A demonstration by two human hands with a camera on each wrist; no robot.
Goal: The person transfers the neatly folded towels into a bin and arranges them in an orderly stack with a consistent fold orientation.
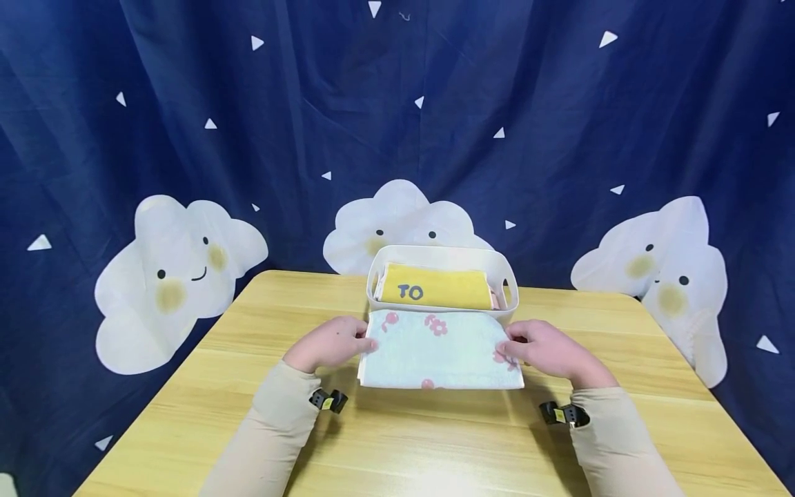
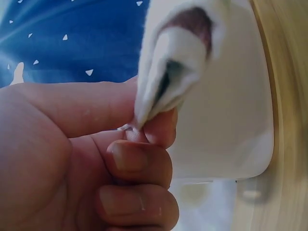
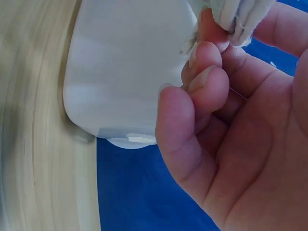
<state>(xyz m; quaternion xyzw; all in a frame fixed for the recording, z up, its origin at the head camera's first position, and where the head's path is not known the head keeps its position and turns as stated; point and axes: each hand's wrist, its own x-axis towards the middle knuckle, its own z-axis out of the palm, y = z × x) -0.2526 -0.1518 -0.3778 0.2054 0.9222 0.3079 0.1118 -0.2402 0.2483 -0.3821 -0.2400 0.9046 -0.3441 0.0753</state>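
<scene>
A folded towel (image 1: 437, 352), pale with pink flowers, hangs between both hands in front of a white basket (image 1: 444, 257). My left hand (image 1: 332, 343) pinches its left edge between thumb and fingers; the folded layers of that edge show in the left wrist view. On the other side my right hand (image 1: 546, 351) pinches the right edge, with the remaining fingers curled below it in the right wrist view. Inside the basket lies a folded yellow cloth (image 1: 444, 288) lettered "TO", with pinkish cloth showing at its right end. The towel covers the lower front of the basket.
The basket stands near the back edge of a light wooden table (image 1: 428, 442). Behind the table hangs a dark blue curtain (image 1: 397, 124) with white clouds and small triangles. Each wrist wears a small black camera, the left camera (image 1: 328, 400) and the right camera (image 1: 564, 414).
</scene>
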